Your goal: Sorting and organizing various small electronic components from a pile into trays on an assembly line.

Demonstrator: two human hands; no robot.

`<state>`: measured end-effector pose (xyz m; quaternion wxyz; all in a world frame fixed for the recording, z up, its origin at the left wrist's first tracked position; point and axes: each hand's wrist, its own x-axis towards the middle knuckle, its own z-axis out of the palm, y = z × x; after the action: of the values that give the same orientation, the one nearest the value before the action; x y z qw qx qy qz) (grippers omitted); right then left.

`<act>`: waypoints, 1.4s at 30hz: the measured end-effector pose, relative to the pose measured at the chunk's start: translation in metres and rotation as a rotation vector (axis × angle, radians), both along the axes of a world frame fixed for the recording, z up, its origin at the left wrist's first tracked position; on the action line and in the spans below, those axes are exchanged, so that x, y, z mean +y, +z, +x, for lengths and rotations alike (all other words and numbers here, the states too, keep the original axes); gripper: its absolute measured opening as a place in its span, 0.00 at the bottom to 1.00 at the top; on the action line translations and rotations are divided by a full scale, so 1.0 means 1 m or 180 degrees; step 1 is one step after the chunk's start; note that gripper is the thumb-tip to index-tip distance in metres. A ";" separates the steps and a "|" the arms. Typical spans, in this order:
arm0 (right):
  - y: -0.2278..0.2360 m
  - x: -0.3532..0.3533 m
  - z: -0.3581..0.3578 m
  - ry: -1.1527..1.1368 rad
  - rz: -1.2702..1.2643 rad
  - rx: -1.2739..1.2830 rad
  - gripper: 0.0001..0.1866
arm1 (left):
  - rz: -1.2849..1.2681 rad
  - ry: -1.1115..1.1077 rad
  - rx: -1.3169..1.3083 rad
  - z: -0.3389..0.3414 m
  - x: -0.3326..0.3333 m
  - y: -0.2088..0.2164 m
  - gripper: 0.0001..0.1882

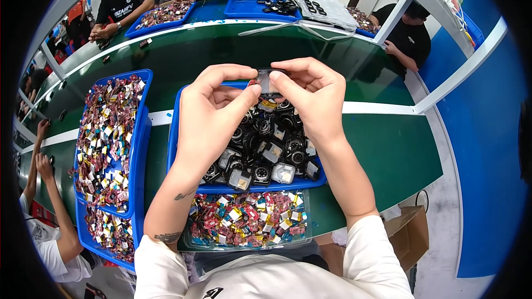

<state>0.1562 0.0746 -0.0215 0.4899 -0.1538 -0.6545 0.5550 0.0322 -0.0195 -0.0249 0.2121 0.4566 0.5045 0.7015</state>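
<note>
Both hands are raised over a blue bin (235,189), with a small black watch housing (267,84) between them. My right hand (318,94) pinches it from the right, thumb lying on its grey inner face. At its left edge, my left hand (213,102) has thumb and forefinger closed. A tiny red piece (253,82) shows at those left fingertips, too small to make out fully. Under my hands the bin is heaped with black watch housings (271,152), some showing pale rectangular insides. Nearest my body lies a clear tray (302,241) of small red circuit boards with white, yellow and blue parts (249,218).
Two blue bins (141,127) of similar small boards stand at my left. A white frame post (463,72) rises at the right. Across the green conveyor (377,86), co-workers sit near more bins (238,8); another person's arms (52,188) reach in at far left.
</note>
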 end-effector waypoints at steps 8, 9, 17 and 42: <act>0.005 0.007 0.004 0.0280 -0.0380 0.0116 0.08 | -0.0421 -0.0397 0.0096 -0.008 -0.007 0.006 0.07; 0.003 0.008 0.004 0.0280 -0.0382 0.0027 0.08 | -0.0425 -0.0391 0.0096 -0.008 -0.008 0.007 0.07; 0.000 0.000 -0.001 -0.0048 0.0386 0.0115 0.06 | -0.0286 -0.0691 -0.0460 -0.010 -0.005 0.003 0.08; -0.012 -0.029 -0.002 0.1260 0.2843 -0.3174 0.11 | -0.3384 0.2231 0.2447 -0.221 0.111 -0.113 0.19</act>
<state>0.1537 0.0456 -0.0330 0.0371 -0.0520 -0.9826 0.1747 -0.1885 0.0911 -0.1378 -0.0232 0.3179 0.9306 0.1801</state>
